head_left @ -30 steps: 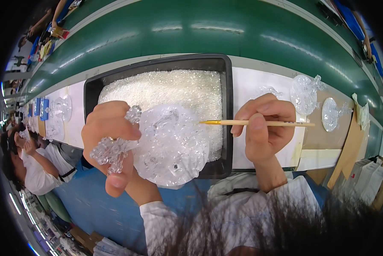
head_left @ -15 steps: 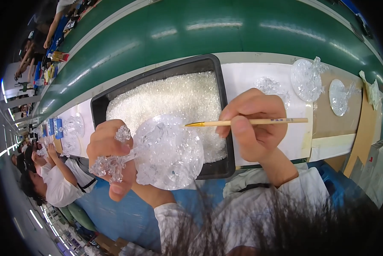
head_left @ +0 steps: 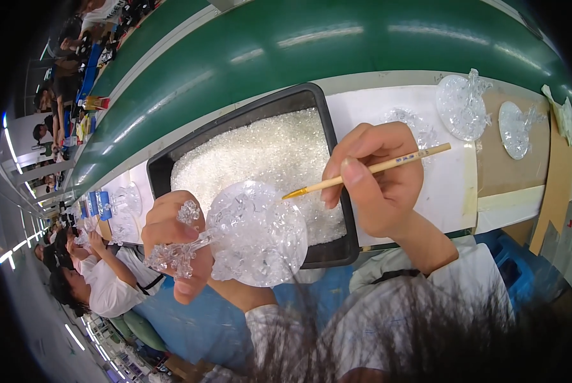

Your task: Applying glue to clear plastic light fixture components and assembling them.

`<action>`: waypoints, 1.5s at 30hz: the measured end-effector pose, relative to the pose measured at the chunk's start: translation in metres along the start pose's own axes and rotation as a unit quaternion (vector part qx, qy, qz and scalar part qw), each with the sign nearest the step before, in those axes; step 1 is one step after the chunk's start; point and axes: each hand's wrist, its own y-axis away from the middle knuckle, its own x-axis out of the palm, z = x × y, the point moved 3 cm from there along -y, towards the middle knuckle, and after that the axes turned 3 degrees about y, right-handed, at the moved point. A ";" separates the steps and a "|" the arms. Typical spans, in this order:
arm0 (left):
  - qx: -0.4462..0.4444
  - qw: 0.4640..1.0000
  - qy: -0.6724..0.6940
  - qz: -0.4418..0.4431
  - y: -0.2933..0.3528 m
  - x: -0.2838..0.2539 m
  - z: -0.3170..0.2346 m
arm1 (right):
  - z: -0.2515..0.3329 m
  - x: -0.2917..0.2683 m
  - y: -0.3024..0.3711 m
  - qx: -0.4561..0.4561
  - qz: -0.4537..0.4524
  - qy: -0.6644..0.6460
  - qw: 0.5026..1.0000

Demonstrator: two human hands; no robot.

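Observation:
My left hand (head_left: 174,236) is closed round the stem of a clear ornament with a round base (head_left: 260,236) covered in glittering clear granules. Its small clustered, flower-like parts (head_left: 174,258) stick out past my fingers on the left. My right hand (head_left: 381,179) pinches a thin wooden paintbrush (head_left: 388,165), its handle slanting up to the right. The yellowish brush tip is near the upper right of the round base; whether it touches I cannot tell. Below both hands lies a black tray (head_left: 327,115) filled with clear granules (head_left: 247,150).
Two more clear ornaments with round bases (head_left: 459,105) (head_left: 514,131) stand at the right, with loose clear pieces (head_left: 410,124) on white paper beside them. A green belt-like surface (head_left: 324,48) runs behind. At the left sit co-workers (head_left: 117,281) near blue boxes (head_left: 97,203).
The brush has tilted, its handle end rising and its tip moving slightly right and down. The ornament has turned a little in my left hand. The whole view has shifted slightly.

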 end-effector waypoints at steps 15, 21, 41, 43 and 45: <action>-0.109 0.990 0.063 -0.070 0.010 0.003 0.012 | -0.001 -0.006 0.000 -0.079 -0.027 -0.035 0.996; -0.183 0.977 0.026 -0.106 -0.013 0.017 -0.004 | -0.003 -0.006 0.001 -0.096 0.002 -0.027 0.995; -0.268 0.958 0.020 -0.101 -0.022 -0.004 -0.008 | -0.011 0.002 0.002 -0.069 0.016 0.124 0.990; -0.260 0.958 0.027 -0.122 -0.021 -0.001 -0.004 | -0.012 0.001 0.004 -0.023 0.020 0.071 0.997; -0.250 0.957 0.033 -0.143 -0.021 -0.002 -0.005 | -0.008 -0.009 0.000 -0.051 0.074 0.118 0.989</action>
